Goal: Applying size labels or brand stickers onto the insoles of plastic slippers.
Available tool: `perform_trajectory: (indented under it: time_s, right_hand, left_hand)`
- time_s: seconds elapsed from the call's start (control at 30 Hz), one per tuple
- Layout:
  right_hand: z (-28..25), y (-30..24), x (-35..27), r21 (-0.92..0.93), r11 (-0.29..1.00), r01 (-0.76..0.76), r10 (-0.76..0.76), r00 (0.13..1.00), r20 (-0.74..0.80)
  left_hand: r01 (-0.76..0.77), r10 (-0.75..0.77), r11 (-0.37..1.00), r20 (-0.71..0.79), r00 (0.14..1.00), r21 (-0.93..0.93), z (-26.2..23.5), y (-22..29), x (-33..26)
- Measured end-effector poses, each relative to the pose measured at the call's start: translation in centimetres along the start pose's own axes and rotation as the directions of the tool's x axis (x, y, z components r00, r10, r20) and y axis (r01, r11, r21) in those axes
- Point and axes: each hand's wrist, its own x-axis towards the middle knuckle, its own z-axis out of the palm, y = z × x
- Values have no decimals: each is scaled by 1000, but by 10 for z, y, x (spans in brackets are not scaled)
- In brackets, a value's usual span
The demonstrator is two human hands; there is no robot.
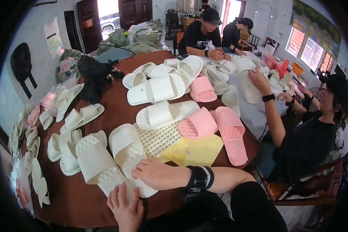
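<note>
**Two hands on white slippers**

The right hand [158,174] lies flat and released on a white slipper [129,154]. The left hand [125,207] presses flat on the other white slipper [98,164]. Both sit on the brown counter [77,201], probably being paired; next needs a grip.

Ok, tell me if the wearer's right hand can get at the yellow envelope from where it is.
Probably yes. The right hand rests on a white slipper right beside the yellow envelope, whose near part lies bare on the table. Only the envelope's far edge is tucked under a pink slipper.
</note>
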Motion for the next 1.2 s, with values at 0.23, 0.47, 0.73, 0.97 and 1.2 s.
perform_trajectory:
  time_s: [0.23,0.47,0.73,0.97,1.2]
  right_hand:
    - [-7,0,2,2,1000,-10,10,1000,13]
    - [-12,-2,3,108,994,-25,23,1000,18]
    - [-22,-1,3,224,964,-143,131,989,70]
    - [-38,1,10,317,931,-180,193,981,-10]
    - [-71,-21,19,356,916,-187,215,976,-39]
  left_hand:
    - [6,-6,1000,-34,999,8,3,0,4]
    - [12,-12,1000,-37,999,1,1,-1,3]
    - [39,-40,998,-31,999,-48,2,-2,-1]
    - [34,-37,995,-26,999,-97,1,-1,4]
    - [37,-42,996,-57,997,-85,3,-1,2]
